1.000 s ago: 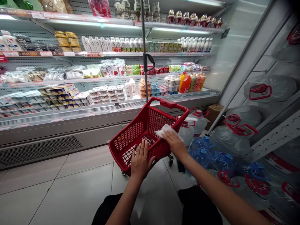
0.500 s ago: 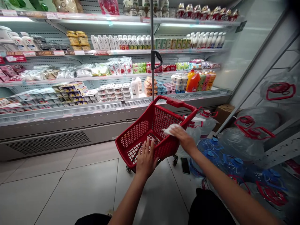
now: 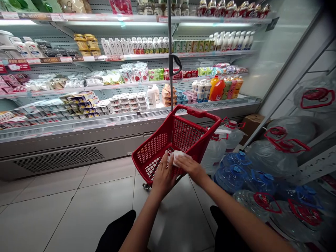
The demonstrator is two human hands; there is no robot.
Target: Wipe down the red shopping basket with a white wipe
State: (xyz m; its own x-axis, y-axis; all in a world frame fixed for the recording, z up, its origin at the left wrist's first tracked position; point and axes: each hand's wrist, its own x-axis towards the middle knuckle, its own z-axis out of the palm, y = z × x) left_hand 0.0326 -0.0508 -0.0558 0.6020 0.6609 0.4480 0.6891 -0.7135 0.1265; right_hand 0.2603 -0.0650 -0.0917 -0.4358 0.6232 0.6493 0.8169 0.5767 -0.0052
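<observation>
A small red plastic shopping cart with a mesh basket stands on the tiled floor in front of me. My left hand lies over its near side rim, fingers stretched out and pointing into the basket. Close beside it, my right hand presses a crumpled white cloth or tissue against the same near side, at the rim. The cloth almost touches my left fingertips. My hands and forearms hide part of the near wall and the wheels below.
Behind the cart runs an open refrigerated display case stocked with dairy and drinks. Large blue-capped water jugs and clear red-handled jugs crowd the right side. A cardboard box sits at the case's corner. My knees frame the bottom.
My right hand has slid the white cloth along the near rim, left and toward me, up to my left hand. My left hand stays put. The phone on the floor is now out of sight.
</observation>
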